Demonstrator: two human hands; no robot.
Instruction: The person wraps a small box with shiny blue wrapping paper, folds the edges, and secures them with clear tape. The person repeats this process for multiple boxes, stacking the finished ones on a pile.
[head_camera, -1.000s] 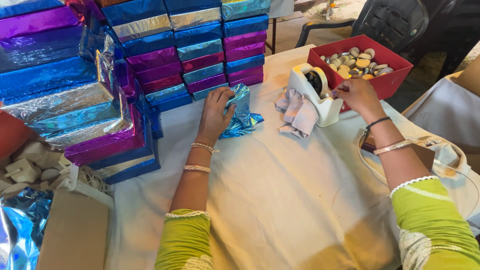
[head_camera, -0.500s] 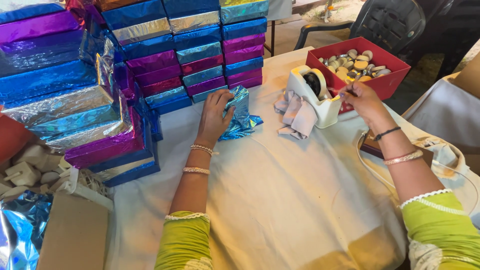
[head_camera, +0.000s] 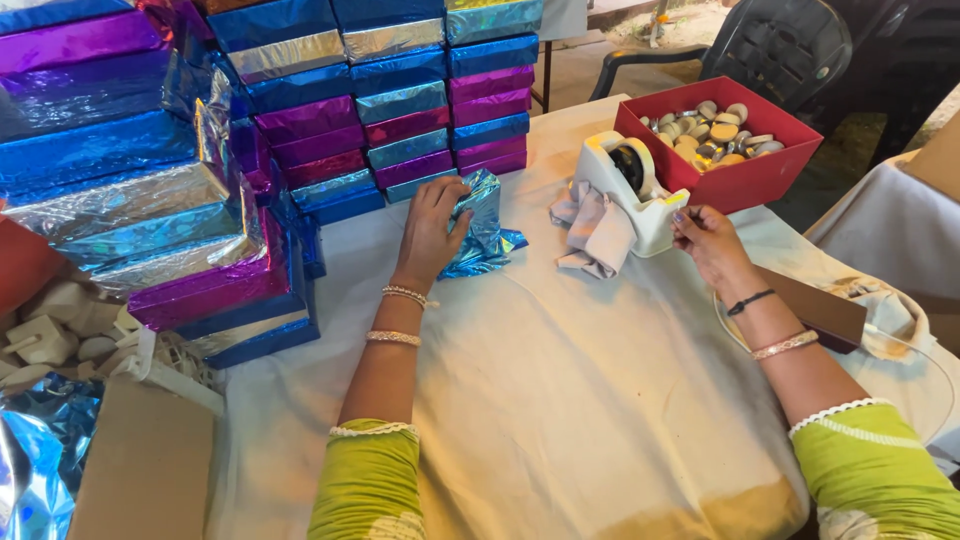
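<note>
My left hand rests on a small package wrapped in shiny blue foil, pressing it against the white tablecloth. My right hand is just in front of the white tape dispenser, with thumb and finger pinched at its cutter end, seemingly on a strip of clear tape that is too thin to make out. Both arms wear green sleeves and bangles.
Stacks of blue, purple and silver foil-wrapped boxes fill the left and back of the table. A red open box of round sweets stands behind the dispenser. A crumpled grey cloth lies beside it. A brown flat box is at right; cardboard at lower left.
My right hand has drawn back from the top of the tape dispenser toward me, fingers pinched. My left hand stays on the blue foil package.
</note>
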